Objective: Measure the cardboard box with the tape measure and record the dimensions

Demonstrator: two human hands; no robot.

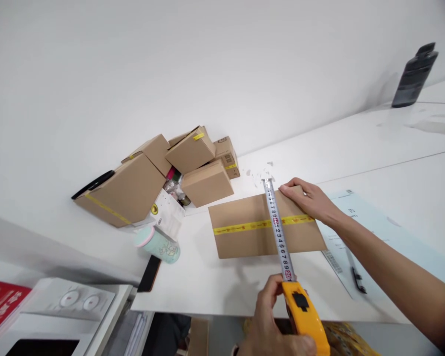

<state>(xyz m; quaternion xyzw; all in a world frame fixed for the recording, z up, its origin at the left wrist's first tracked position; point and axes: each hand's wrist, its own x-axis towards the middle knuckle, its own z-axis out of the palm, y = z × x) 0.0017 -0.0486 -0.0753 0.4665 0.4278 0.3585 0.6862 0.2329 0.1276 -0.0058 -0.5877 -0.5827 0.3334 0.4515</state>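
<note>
My left hand (269, 321), low in the view, is wrapped around an orange tape measure (304, 319). Its metal blade (277, 230) is pulled out and runs away from me, across the short side of a cardboard box (244, 244) with yellow tape along its middle. The blade's hooked end lies just past the box's far edge. My right hand (311, 198) reaches in from the right and grips the far right corner of this box, thumb near the blade; some of its fingers are hidden.
Several cardboard boxes (207, 184) are piled against the wall. Nearby are a mint cup (161, 244) and a dark phone-like slab (149, 274). A cutter-like tool (357, 279) lies on a pale blue sheet (385, 237). A dark bottle (413, 79) stands far right.
</note>
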